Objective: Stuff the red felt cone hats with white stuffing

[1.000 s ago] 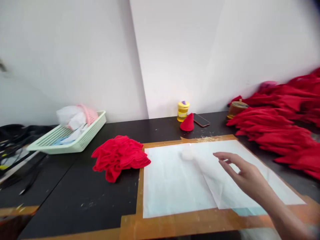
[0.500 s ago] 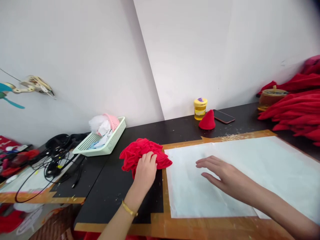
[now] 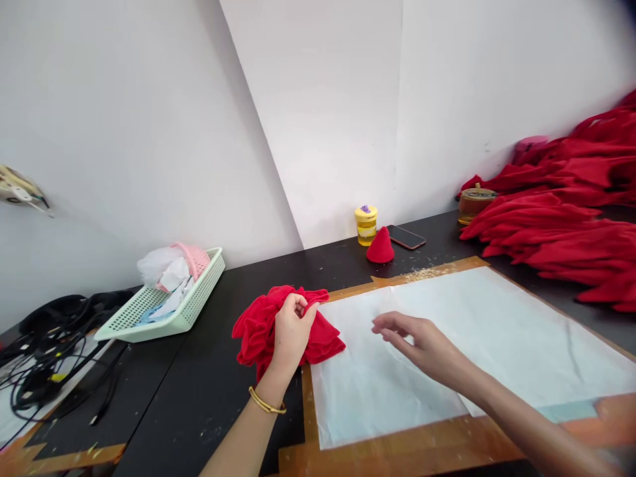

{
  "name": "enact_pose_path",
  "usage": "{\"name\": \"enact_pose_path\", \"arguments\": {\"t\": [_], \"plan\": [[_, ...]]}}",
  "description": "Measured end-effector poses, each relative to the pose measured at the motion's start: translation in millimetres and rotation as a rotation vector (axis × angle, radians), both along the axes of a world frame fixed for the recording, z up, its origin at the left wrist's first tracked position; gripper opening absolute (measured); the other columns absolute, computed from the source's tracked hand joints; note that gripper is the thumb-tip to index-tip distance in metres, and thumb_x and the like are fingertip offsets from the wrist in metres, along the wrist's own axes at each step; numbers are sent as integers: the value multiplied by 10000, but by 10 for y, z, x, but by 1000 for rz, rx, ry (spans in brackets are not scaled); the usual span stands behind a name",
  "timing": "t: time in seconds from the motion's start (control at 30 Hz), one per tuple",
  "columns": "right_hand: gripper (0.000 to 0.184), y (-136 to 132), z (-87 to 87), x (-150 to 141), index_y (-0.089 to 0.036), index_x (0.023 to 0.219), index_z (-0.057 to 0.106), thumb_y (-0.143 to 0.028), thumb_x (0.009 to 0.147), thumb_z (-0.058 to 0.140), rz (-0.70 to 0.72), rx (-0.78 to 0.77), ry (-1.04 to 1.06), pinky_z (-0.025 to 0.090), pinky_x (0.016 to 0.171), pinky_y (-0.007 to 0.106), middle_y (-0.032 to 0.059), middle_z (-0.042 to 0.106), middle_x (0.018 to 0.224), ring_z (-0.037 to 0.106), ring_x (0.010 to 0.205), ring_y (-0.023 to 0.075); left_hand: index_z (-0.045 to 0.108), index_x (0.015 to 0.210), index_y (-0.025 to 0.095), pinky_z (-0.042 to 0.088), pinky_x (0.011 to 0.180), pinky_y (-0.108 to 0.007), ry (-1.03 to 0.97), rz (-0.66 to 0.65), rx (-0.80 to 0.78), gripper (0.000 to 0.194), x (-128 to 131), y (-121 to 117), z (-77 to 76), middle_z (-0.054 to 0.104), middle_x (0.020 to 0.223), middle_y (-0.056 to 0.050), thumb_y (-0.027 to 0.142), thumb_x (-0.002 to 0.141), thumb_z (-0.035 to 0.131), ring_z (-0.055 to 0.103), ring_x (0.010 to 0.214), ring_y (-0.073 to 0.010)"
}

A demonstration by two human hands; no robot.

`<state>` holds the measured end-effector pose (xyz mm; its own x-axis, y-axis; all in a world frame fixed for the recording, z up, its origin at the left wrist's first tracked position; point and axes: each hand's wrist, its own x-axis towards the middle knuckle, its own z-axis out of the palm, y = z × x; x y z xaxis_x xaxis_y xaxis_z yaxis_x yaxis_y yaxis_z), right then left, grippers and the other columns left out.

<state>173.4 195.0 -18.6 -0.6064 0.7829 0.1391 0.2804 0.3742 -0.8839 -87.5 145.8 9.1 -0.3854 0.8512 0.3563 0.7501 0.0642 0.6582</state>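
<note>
A loose heap of red cloth pieces (image 3: 258,321) lies at the left edge of the white sheet (image 3: 358,397), its folds overlapping one corner. Over this heap is my left hand (image 3: 293,331), a gold bangle at its wrist, with thumb and fingers pinching the edge of one red cloth piece. Above the sheet, to the right of the heap, hovers my right hand (image 3: 412,338). Its fingers are loosely bent and the thumb stands a little apart, with nothing held.
A small red cloth cone (image 3: 380,246) stands beside a yellow-lidded jar (image 3: 366,226) and a phone (image 3: 407,236). At right are a large pile of red cloth (image 3: 561,232) and an amber container (image 3: 474,203). A pale green basket (image 3: 199,301) and tangled black cables (image 3: 47,371) lie left.
My left hand has gone from resting with fingers on the heap to pinching a cloth edge. My right hand's fingers have bent more. The view has turned right.
</note>
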Motion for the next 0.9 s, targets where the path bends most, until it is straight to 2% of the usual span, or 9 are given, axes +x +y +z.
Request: {"name": "enact_pose_path", "arguments": {"t": [0.1,0.17,0.23,0.3,0.37,0.5,0.6,0.77,0.9], "plan": [[501,29,95,-439,-215,1319,501,-498,912,579,61,-340,259,539,624,313,76,735,1054,670,755,188,510,797,189,450,712,-239,28,-90,9,209,153,-5,26,562,761,19,351,893,601,551,717,-125],[566,90,104,-745,-205,1365,451,-472,890,605,81,-439,346,537,582,297,49,730,946,662,693,177,530,770,185,465,739,-255,66,-171,-15,190,229,-61,-23,568,787,8,315,878,618,559,745,-132],[437,168,93,-983,-176,1208,553,-420,853,625,77,-458,388,507,543,271,14,693,781,619,604,153,590,870,185,502,808,-284,99,-230,-43,106,246,-135,-124,606,874,-12,260,841,658,596,831,-151],[286,256,85,-1090,-168,994,609,-386,812,638,36,-451,440,467,525,250,-8,643,689,560,549,125,596,1144,185,519,948,-366,137,-252,-80,387,175,-205,-250,640,1063,-59,198,776,716,620,1013,-201],[257,349,87,-1043,-178,924,611,-400,797,642,-45,-424,509,454,546,242,-21,617,691,539,565,113,528,1325,171,482,1053,-488,174,-248,-127,620,28,-260,-360,629,1196,-114,112,734,707,597,1146,-265],[337,483,101,-675,-201,1000,613,-455,788,677,-178,-406,603,446,600,246,-22,620,769,538,634,119,665,1098,162,351,1161,-612,195,-272,-176,433,-237,-306,-418,676,1106,-109,-30,744,505,607,1153,-290],[355,433,88,-435,-201,1016,638,-467,789,698,-154,-450,610,450,622,263,-10,623,782,547,657,136,667,1075,173,268,1217,-616,142,-299,-137,392,-154,-292,-307,676,1170,-101,-9,764,512,568,1245,-288],[386,166,50,-337,-210,1090,672,-489,825,704,-44,-535,614,530,765,338,52,697,942,650,822,210,623,1135,178,544,948,-362,-59,-336,-59,253,417,-257,-52,679,1148,-94,253,896,593,648,1057,-198],[448,2,54,-355,-209,1171,654,-494,837,743,35,-559,574,523,911,366,82,707,1165,665,1027,241,655,936,175,534,785,-261,-155,-361,-73,120,761,-237,-51,694,993,-57,256,848,646,656,910,-160]]}}
